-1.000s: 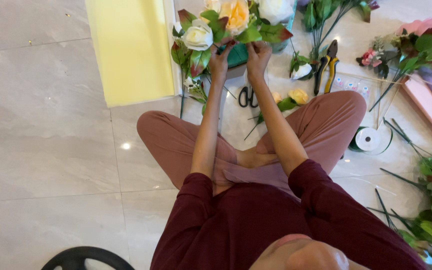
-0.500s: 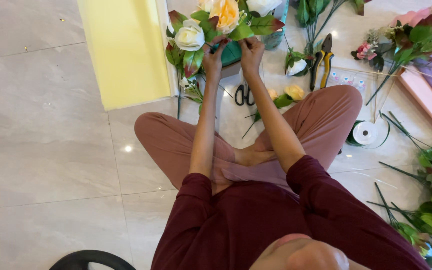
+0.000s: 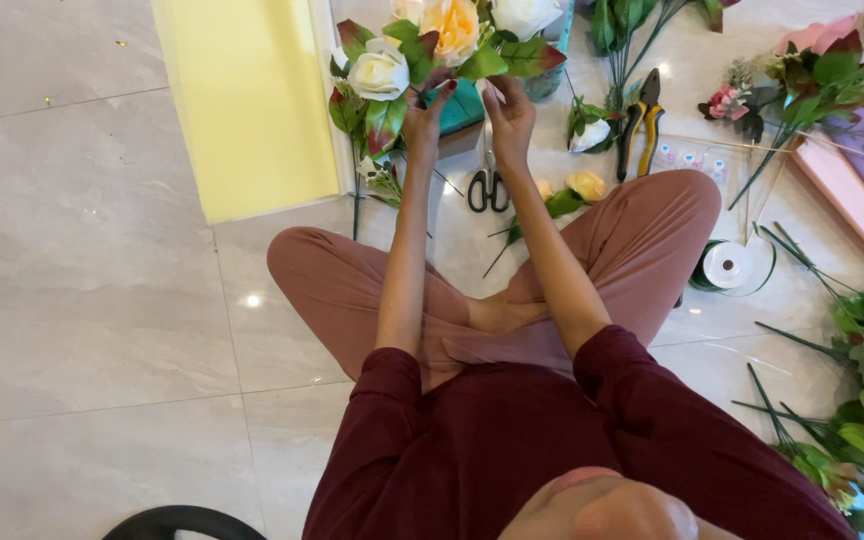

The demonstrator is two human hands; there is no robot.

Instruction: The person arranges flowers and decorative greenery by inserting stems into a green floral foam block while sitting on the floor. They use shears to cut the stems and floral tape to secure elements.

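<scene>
While the person sits cross-legged on the pale tiled floor (image 3: 92, 300), both arms reach forward to a bunch of flowers (image 3: 432, 50) held up just past the knees. The left hand (image 3: 424, 115) is closed around the stems below a white rose (image 3: 379, 72) and its green and reddish leaves, and the right hand (image 3: 508, 110) grips the same bunch from the other side, fingers curled up under a peach rose (image 3: 452, 25) and another white bloom (image 3: 524, 14) at the top edge of the view. Between the two hands a teal piece (image 3: 464, 105) shows behind the stems; what it is cannot be told. On the floor just beneath the hands lie black-handled scissors (image 3: 488, 188), and beside them, against the right knee, a small yellow flower (image 3: 586, 184) with a green leaf. Farther right lie pliers (image 3: 642, 115) with yellow and black grips, next to a loose white bud (image 3: 590, 135). A roll of white ribbon (image 3: 729, 266) sits by the right thigh. A yellow sheet (image 3: 247, 100) lies flat to the left of the bunch, a pink sheet (image 3: 852, 200) at the far right, and loose stems and leafy sprigs (image 3: 852, 400) are scattered along the right side of the floor
</scene>
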